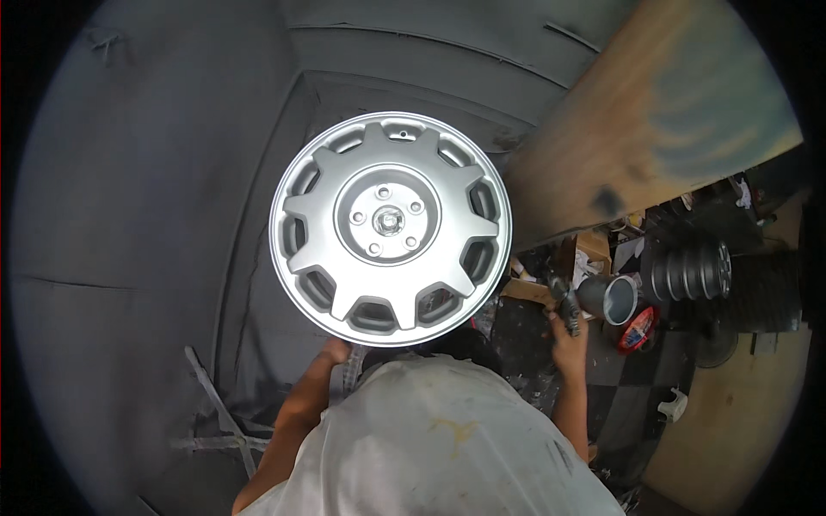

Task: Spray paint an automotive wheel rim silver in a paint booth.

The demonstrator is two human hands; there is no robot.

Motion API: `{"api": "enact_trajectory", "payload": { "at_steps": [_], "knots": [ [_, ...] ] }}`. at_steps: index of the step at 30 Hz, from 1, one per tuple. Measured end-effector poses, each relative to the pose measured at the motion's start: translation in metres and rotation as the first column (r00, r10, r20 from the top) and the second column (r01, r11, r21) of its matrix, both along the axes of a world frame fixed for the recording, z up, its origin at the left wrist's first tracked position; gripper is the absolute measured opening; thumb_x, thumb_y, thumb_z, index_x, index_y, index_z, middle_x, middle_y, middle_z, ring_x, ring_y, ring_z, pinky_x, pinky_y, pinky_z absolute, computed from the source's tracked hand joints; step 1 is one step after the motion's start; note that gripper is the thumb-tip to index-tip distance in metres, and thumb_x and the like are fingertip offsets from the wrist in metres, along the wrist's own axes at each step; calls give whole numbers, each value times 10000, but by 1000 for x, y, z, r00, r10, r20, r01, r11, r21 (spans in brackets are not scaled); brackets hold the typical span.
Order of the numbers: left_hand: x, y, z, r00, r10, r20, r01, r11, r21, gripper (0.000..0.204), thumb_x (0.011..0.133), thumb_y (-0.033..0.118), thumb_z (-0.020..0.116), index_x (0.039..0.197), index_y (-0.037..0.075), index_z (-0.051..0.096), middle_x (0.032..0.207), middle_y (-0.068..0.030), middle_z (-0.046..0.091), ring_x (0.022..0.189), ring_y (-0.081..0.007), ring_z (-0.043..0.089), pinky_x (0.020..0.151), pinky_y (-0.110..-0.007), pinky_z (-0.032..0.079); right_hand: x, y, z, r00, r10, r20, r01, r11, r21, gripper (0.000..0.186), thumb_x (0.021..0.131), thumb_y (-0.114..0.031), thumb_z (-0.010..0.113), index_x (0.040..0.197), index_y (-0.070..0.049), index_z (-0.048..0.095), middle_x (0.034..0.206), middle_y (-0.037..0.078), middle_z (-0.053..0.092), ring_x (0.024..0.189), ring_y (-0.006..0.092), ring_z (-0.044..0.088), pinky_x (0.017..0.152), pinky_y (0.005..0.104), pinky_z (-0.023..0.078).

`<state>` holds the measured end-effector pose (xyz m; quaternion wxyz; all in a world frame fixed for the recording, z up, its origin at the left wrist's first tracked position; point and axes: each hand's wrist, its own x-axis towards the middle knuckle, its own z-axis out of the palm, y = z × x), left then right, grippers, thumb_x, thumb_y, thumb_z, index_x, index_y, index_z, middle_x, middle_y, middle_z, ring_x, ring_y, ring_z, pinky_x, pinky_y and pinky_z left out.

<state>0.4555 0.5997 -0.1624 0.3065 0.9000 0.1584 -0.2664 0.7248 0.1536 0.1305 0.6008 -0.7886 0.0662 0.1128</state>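
A silver alloy wheel (348,254) faces up in front of me, its round centre and several bolt holes showing. At its near edge is my left hand (338,349); the rim hides the fingers, so I cannot tell whether they grip anything. Off to the right of the wheel, my right hand (569,344) is closed around the handle of a dark spray gun (565,306). A grey cup (607,299) sits beside the gun's upper part, apparently attached to it.
Dark grey walls (129,215) stand at the left and back. A paint-stained wooden panel (619,129) rises at the right. Beyond my right hand are stacked dark wheels (693,271), cardboard boxes (594,247) and a red object (638,329). A metal stand leg (215,400) is lower left.
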Motion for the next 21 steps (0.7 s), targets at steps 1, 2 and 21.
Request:
{"api": "enact_trajectory", "payload": {
  "at_steps": [1, 2, 21],
  "knots": [
    [-12, 9, -6, 967, 99, -233, -70, 989, 127, 314, 878, 141, 510, 1086, 11, 707, 1159, -274, 661, 1061, -437, 632, 928, -457, 517, -5, -18, -30, 999, -18, -36, 16, 999, -48, 256, 935, -122, 653, 1164, -9, 633, 897, 20, 651, 756, 104, 606, 603, 266, 505],
    [-20, 17, -11, 964, 112, -243, -82, 988, 129, 314, 878, 141, 510, 1086, 11, 707, 1159, -274, 661, 1061, -437, 632, 928, -457, 517, -8, -37, -60, 999, 29, -37, -35, 986, -164, 238, 928, -106, 655, 1144, -10, 629, 865, 16, 637, 737, 95, 589, 590, 268, 489],
    [52, -329, 123, 932, 272, -238, -314, 936, -158, 500, 892, 273, 640, 1355, 85, 618, 1237, -168, 683, 1094, -299, 651, 958, -395, 499, 43, -236, -408, 484, 850, -207, -827, 367, -425, 334, 823, -77, 604, 1148, -8, 641, 1058, 215, 696, 959, 401, 665, 853, 464, 516]
  ]
}}
